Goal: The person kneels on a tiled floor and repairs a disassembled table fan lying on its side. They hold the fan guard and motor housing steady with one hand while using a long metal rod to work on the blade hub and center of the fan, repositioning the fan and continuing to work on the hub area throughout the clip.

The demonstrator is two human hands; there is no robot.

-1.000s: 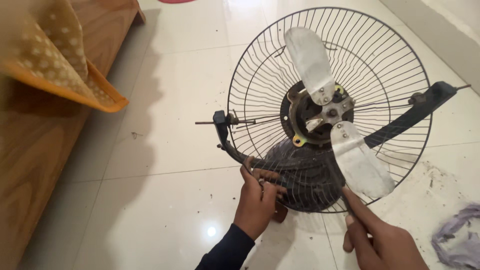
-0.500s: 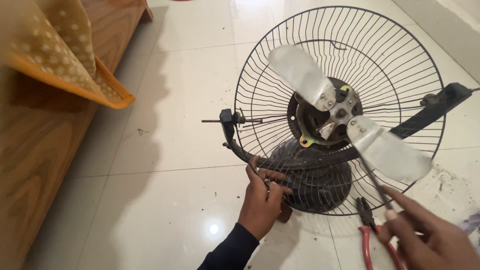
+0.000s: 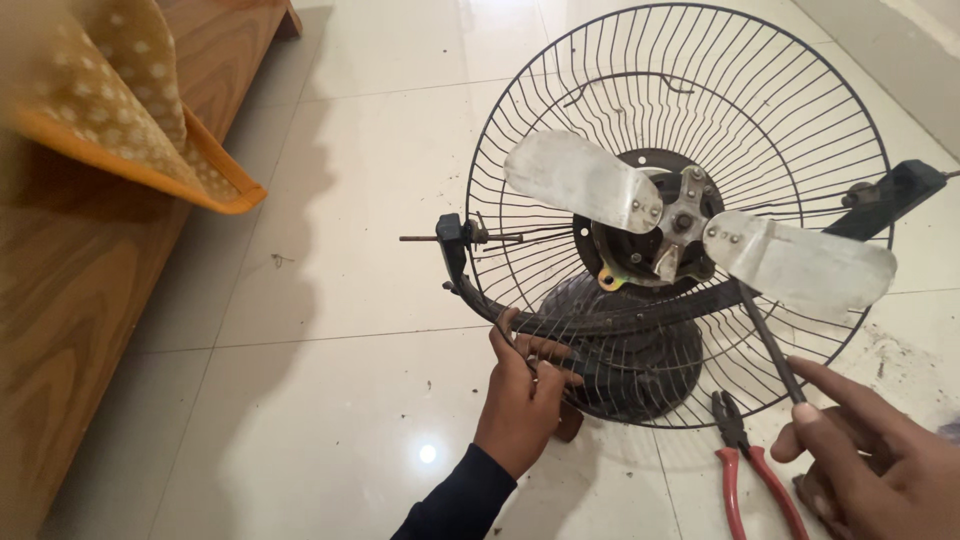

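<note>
From the head camera, a dismantled fan lies on the pale tiled floor, its round wire guard facing up and two bare metal blades spread from the hub. A dark curved bracket runs under the guard, ending in a threaded bolt at its left tip. The left hand, in a dark sleeve, has its fingers closed around the wires at the guard's near rim, just above the round black base. The right hand is clamped on a slim dark screwdriver, whose shaft slants up to the right-hand blade. Red-handled pliers lie on the floor just left of that hand. A wooden bench with an orange-trimmed cushion fills the left edge.
</note>
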